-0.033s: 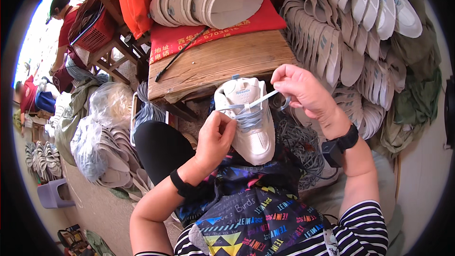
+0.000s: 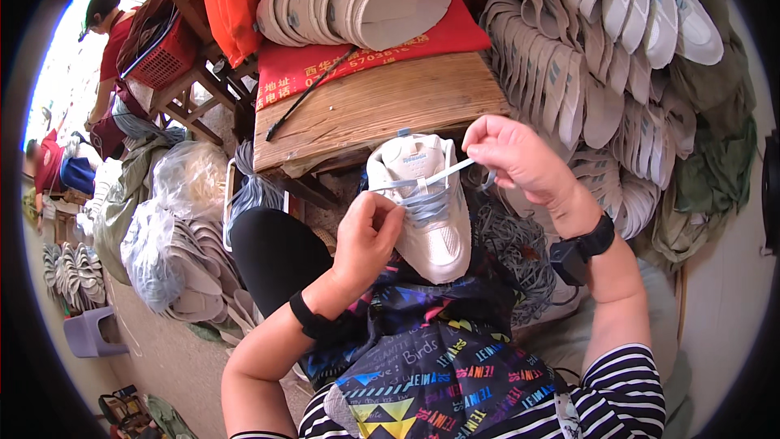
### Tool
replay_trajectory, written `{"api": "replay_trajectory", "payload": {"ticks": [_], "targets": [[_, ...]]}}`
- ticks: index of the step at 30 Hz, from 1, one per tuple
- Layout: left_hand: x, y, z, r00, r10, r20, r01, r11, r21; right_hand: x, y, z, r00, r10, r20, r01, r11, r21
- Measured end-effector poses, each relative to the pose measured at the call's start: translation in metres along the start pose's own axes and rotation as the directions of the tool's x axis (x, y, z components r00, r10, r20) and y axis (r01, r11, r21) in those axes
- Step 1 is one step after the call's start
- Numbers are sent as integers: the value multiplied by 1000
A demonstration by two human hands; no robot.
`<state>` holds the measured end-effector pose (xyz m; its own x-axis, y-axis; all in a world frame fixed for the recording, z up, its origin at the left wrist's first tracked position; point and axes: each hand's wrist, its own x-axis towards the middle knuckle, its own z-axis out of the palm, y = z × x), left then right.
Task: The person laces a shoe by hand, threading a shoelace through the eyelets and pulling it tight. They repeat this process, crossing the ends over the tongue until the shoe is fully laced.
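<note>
A white sneaker sits over my lap, toe toward me, against the bench's near edge. Pale blue lacing crosses its front in several rows. The upper stretch of shoelace passes through a loop on the tongue. My right hand, raised beyond the shoe's right side, pinches that lace and holds it taut. Its loose part hangs under the fingers. My left hand is closed at the shoe's left side, where the lace's other part runs to its fingers; the fingertips are partly hidden.
Beyond the shoe, a wooden bench bears a thin black tool, a red cloth and a row of shoe uppers. More uppers are piled at right. Bundled laces lie beside my lap. Another person sits far left.
My right hand has shifted very slightly left and down with the lace. The sneaker and my left hand look nearly the same.
</note>
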<state>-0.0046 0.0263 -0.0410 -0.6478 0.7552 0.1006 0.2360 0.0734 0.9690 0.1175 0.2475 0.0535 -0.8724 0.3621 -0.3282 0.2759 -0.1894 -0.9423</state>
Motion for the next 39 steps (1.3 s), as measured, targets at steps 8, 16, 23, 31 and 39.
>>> {"api": "replay_trajectory", "payload": {"ticks": [8, 16, 23, 31, 39], "targets": [[32, 35, -15, 901, 431, 50, -402, 788, 466, -6, 22, 1, 985, -65, 162, 142, 837, -528], [38, 40, -14, 912, 354, 207, -405, 701, 587, 5, 29, 30, 931, -317, 179, 362, 745, -561], [35, 32, -47, 980, -158, 123, 166, 985, -56, 12, 27, 27, 720, -610, 330, 422, 8, -907], [34, 49, -28, 966, -11, 259, 112, 919, -379, 8, 29, 39, 774, -603, 194, 409, 242, -880], [36, 39, -32, 998, -26, 56, 17, 989, 148, 16, 24, 27, 947, 267, 180, -211, 936, -280]]}}
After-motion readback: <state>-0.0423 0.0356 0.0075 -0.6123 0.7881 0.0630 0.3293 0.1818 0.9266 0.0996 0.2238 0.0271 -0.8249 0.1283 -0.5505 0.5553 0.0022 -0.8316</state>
